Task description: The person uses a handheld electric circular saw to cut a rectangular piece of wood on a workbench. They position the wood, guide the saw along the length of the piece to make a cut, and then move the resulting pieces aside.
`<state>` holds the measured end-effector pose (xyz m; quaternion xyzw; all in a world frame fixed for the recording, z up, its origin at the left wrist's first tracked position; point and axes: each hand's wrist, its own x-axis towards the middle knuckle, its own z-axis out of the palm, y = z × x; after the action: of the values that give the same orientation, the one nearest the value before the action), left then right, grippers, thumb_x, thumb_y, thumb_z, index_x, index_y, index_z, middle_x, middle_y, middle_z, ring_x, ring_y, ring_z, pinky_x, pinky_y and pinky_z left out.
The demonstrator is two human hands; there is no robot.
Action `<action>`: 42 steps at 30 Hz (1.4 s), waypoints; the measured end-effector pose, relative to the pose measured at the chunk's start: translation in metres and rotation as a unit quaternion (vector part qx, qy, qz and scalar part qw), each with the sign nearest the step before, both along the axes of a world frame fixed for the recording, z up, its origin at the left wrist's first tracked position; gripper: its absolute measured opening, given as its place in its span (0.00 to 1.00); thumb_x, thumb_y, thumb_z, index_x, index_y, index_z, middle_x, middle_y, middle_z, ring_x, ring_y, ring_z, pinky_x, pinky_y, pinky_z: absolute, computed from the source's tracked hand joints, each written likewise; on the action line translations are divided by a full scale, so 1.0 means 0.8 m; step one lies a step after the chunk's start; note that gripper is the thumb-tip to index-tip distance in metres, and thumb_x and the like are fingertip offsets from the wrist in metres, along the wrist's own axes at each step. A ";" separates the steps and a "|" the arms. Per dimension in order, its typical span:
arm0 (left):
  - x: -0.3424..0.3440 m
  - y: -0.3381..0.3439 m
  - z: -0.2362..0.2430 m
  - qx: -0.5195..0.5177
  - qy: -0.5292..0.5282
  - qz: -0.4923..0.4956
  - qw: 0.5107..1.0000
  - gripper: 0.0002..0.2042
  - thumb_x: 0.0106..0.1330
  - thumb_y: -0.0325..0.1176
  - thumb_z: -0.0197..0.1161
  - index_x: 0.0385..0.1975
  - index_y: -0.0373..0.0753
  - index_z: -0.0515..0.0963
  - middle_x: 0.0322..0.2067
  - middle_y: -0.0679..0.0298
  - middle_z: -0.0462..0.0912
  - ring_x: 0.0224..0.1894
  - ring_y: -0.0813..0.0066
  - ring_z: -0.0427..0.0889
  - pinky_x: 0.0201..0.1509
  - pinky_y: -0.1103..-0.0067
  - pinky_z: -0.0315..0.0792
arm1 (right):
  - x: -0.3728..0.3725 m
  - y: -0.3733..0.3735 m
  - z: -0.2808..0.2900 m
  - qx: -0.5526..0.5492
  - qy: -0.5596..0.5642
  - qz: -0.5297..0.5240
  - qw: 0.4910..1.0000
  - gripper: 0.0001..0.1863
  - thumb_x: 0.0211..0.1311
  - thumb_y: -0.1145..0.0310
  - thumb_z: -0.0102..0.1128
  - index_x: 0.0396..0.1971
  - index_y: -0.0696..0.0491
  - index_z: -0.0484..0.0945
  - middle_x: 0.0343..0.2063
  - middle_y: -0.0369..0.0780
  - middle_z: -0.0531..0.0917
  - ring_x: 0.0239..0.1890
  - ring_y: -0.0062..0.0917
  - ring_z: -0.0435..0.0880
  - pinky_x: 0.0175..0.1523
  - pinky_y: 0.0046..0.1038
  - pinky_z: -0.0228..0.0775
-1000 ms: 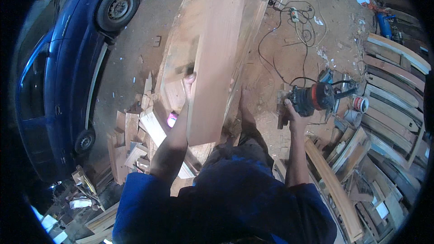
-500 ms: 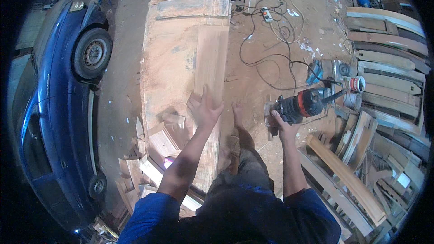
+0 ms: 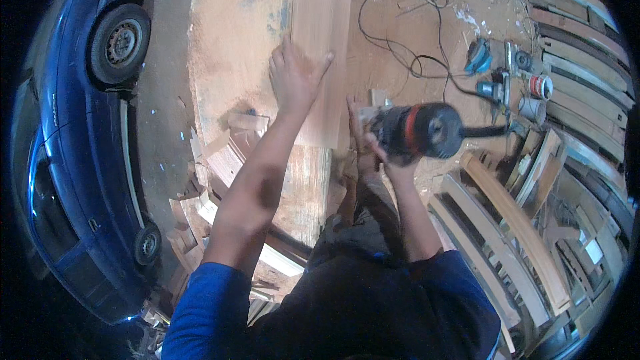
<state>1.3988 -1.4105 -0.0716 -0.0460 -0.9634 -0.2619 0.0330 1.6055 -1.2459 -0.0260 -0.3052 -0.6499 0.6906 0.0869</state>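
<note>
On the dusty workbench [image 3: 227, 47] lies a long, flat wooden board [image 3: 323, 13]. My left hand [image 3: 297, 81] rests on its near part, thumb and fingers spread, holding nothing. To the right of the bench my right hand [image 3: 398, 160] grips a black router [image 3: 427, 130] with a red ring round its body. The router is tilted sideways in the air, its flat base toward the board and apart from it. A thick black cord runs from its rear to the right. Part of my right hand's fingers is hidden behind the tool.
Cords [image 3: 420, 60] lie looped on the dirt floor. Teal power tools [image 3: 478, 57] and a white tub [image 3: 540, 87] stand at right, near stacked timber [image 3: 587, 90]. Wood offcuts [image 3: 227, 153] crowd the bench's left side. A blue car [image 3: 73, 140] is parked at left.
My right hand has brought the router leftward and closer to the board, turning it. The left hand stays spread on the board. My view has shifted nearer, so the bench's far end is out of frame.
</note>
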 end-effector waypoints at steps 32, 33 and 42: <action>0.005 -0.002 -0.016 0.005 0.025 0.004 1.000 0.50 0.57 0.68 0.70 0.65 0.27 0.68 0.55 0.43 0.71 0.60 0.45 0.71 0.66 0.58 0.67 | 0.034 -0.111 -0.104 0.302 0.177 0.026 0.937 0.20 0.58 0.65 0.71 0.49 0.56 0.80 0.50 0.45 0.85 0.57 0.37 0.81 0.68 0.42 0.64; 0.005 -0.002 -0.016 0.006 0.024 0.005 1.000 0.50 0.57 0.68 0.70 0.65 0.27 0.68 0.55 0.43 0.71 0.60 0.44 0.71 0.66 0.58 0.66 | 0.032 -0.110 -0.104 0.307 0.177 0.024 0.935 0.20 0.58 0.64 0.71 0.49 0.56 0.80 0.50 0.45 0.85 0.57 0.37 0.81 0.68 0.42 0.64; 0.004 -0.001 -0.015 0.018 0.021 0.013 1.000 0.51 0.55 0.67 0.72 0.64 0.23 0.69 0.55 0.37 0.73 0.59 0.41 0.73 0.66 0.57 0.67 | 0.010 -0.107 -0.108 0.293 0.162 0.015 0.942 0.22 0.59 0.62 0.70 0.51 0.55 0.79 0.50 0.44 0.84 0.56 0.35 0.81 0.66 0.40 0.66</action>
<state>1.4019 -1.4116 -0.0836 -0.0386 -0.9582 -0.2778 0.0571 1.6135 -1.3314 -0.1123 -0.1401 -0.8051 0.5111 0.2665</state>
